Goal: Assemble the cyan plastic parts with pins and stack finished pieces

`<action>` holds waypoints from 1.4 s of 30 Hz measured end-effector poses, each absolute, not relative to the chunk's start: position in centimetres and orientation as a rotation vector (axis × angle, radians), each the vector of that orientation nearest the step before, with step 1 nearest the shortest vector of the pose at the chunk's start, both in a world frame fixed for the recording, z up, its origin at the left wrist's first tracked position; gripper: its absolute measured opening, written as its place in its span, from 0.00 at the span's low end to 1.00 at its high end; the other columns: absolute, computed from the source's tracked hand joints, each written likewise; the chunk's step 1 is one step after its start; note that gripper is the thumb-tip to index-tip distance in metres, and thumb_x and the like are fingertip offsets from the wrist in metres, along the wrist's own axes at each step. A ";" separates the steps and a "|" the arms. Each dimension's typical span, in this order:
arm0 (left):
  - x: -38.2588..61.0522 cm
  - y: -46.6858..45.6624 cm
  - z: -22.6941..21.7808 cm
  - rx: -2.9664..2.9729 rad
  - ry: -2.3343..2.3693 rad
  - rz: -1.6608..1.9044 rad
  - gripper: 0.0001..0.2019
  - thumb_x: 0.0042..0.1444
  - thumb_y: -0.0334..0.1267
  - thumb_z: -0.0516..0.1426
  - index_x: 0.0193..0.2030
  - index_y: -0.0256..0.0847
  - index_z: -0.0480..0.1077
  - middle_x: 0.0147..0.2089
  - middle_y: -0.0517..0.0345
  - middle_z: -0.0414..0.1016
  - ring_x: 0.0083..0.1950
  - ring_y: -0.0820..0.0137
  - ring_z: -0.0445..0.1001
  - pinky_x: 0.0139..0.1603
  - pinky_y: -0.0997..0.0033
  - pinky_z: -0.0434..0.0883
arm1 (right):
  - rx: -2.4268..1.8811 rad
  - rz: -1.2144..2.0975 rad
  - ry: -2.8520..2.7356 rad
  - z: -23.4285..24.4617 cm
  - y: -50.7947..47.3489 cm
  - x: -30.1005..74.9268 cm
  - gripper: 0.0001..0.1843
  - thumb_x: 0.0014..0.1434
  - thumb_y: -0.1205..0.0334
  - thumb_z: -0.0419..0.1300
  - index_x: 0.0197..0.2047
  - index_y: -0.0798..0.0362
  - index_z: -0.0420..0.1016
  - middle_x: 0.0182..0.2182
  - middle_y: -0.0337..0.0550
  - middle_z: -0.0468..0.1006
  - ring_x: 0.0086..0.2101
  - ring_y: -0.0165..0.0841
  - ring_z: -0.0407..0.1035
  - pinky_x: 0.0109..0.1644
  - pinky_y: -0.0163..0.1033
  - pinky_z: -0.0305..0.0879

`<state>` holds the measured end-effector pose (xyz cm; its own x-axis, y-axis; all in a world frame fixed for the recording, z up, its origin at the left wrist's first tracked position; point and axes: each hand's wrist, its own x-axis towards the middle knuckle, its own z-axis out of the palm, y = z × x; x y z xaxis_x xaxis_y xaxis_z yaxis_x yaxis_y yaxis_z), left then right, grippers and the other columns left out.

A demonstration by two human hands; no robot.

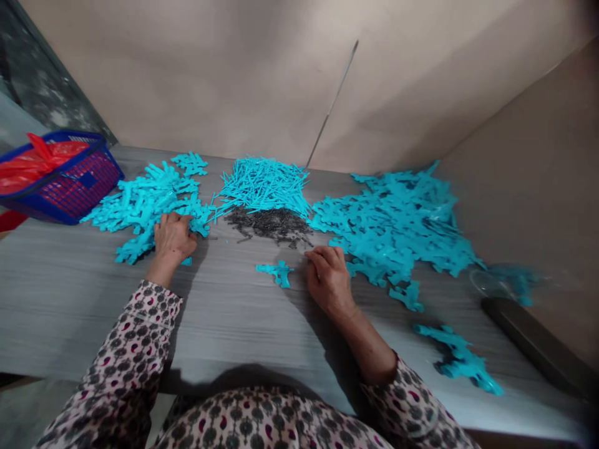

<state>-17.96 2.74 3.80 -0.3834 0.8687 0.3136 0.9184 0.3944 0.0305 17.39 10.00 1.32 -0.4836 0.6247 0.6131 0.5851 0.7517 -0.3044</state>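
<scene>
My left hand (174, 238) rests palm down on the near edge of the left heap of flat turquoise plastic pieces (145, 202), fingers curled over them. My right hand (328, 276) lies on the grey table (93, 299) just before a pile of small dark metal pins (271, 224), fingers bent together; whether they pinch anything is hidden. A single turquoise piece (279, 272) lies between my hands, left of my right hand. Behind the pins sits a stack of thin turquoise sticks (262, 183). A large heap of turquoise pieces (397, 221) spreads to the right.
A blue basket (70, 187) with a red plastic bag stands at the far left. More turquoise pieces (461, 360) lie near the table's front right, beside a dark bar (533, 340). A beige wall rises behind and to the right.
</scene>
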 end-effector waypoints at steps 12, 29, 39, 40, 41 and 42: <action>-15.1 1.9 8.7 -1.208 -2.177 -1.924 0.11 0.44 0.43 0.65 0.31 0.39 0.73 0.30 0.59 0.72 0.28 0.72 0.69 0.33 0.67 0.71 | -0.838 0.315 -2.050 2.3 8.8 16.1 0.12 0.62 0.69 0.51 0.40 0.54 0.76 0.38 0.51 0.74 0.40 0.41 0.67 0.48 0.50 0.66; -2.2 1.5 3.4 -2.151 -2.202 -2.089 0.09 0.51 0.41 0.64 0.38 0.39 0.77 0.38 0.54 0.78 0.37 0.68 0.76 0.37 0.71 0.74 | -0.820 1.759 -1.312 3.6 7.2 14.1 0.18 0.47 0.52 0.70 0.36 0.52 0.72 0.18 0.29 0.71 0.16 0.24 0.63 0.18 0.29 0.59; -5.4 3.9 4.8 -2.754 -1.667 -1.041 0.16 0.65 0.48 0.52 0.44 0.42 0.77 0.36 0.53 0.78 0.39 0.65 0.74 0.44 0.67 0.70 | -0.887 1.726 -1.305 2.8 8.1 14.4 0.17 0.47 0.53 0.69 0.35 0.53 0.71 0.17 0.31 0.73 0.15 0.25 0.64 0.17 0.29 0.58; -5.4 4.1 4.8 -2.771 -1.639 -0.991 0.17 0.66 0.49 0.51 0.44 0.42 0.77 0.35 0.53 0.78 0.39 0.66 0.74 0.44 0.68 0.70 | -0.890 1.726 -1.315 2.7 8.2 14.5 0.17 0.47 0.53 0.68 0.35 0.53 0.71 0.17 0.31 0.73 0.15 0.25 0.64 0.16 0.29 0.57; -5.5 4.3 4.8 -2.776 -1.612 -0.958 0.18 0.67 0.49 0.50 0.44 0.41 0.77 0.34 0.53 0.77 0.38 0.66 0.74 0.43 0.68 0.69 | -0.896 1.722 -1.329 2.6 8.4 14.7 0.16 0.47 0.53 0.68 0.35 0.53 0.71 0.17 0.31 0.73 0.15 0.25 0.63 0.16 0.29 0.57; -5.5 4.4 4.7 -2.774 -1.588 -0.935 0.19 0.67 0.50 0.49 0.44 0.40 0.76 0.34 0.53 0.77 0.38 0.66 0.73 0.43 0.68 0.69 | -0.910 1.707 -1.341 2.5 8.6 14.9 0.16 0.48 0.53 0.67 0.36 0.53 0.72 0.16 0.31 0.72 0.15 0.25 0.63 0.16 0.29 0.56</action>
<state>-5.47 4.44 4.68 0.3930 0.8399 0.3743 0.7348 -0.5316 0.4214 14.88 8.64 2.51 -0.4506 0.8896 -0.0743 -0.1386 -0.1519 -0.9786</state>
